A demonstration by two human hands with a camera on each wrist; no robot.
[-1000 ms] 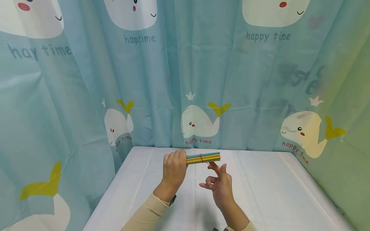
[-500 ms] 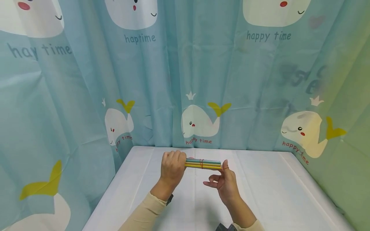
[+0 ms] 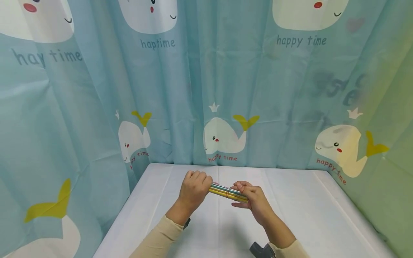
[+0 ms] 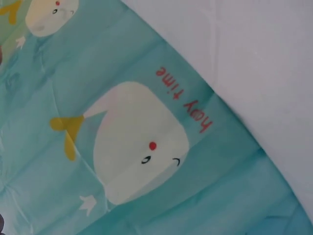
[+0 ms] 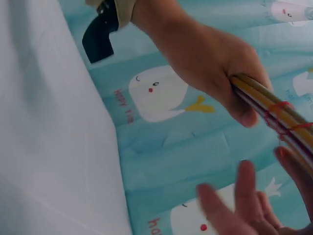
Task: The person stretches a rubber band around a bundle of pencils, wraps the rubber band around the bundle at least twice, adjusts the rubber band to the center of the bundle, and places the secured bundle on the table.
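1. The left hand (image 3: 194, 189) is curled in a fist round one end of a bundle of sticks (image 3: 226, 192), with its fingers wrapped over the top. In the right wrist view the same hand (image 5: 210, 58) is seen from the side, with the sticks (image 5: 274, 110) coming out of its grip.

2. The right hand (image 3: 251, 197) is at the bundle's other end. Its fingers curl over the sticks and its thumb is underneath. The right wrist view shows some of its fingers (image 5: 244, 191) spread and relaxed below the sticks, so the grip looks light, more a pinch at the end than a full clasp.

3. The bundle is held in the air above the white worktop (image 3: 306, 215), near the far edge. It touches only the two hands.

4. Its long axis runs across the body from left to right, and the right end sits slightly lower and nearer the person. The left hand has the firmer hold, and the right hand lies further along the same axis.

5. A red band (image 5: 279, 110) is wrapped round the sticks between the two hands, just beside the fingers of the right hand. It shows in the head view as a thin dark ring (image 3: 227, 192).

6. A whale-print curtain (image 3: 226, 89) hangs behind the worktop and to both sides. The left wrist view shows only the curtain (image 4: 132, 147) and the worktop's edge (image 4: 254, 58).
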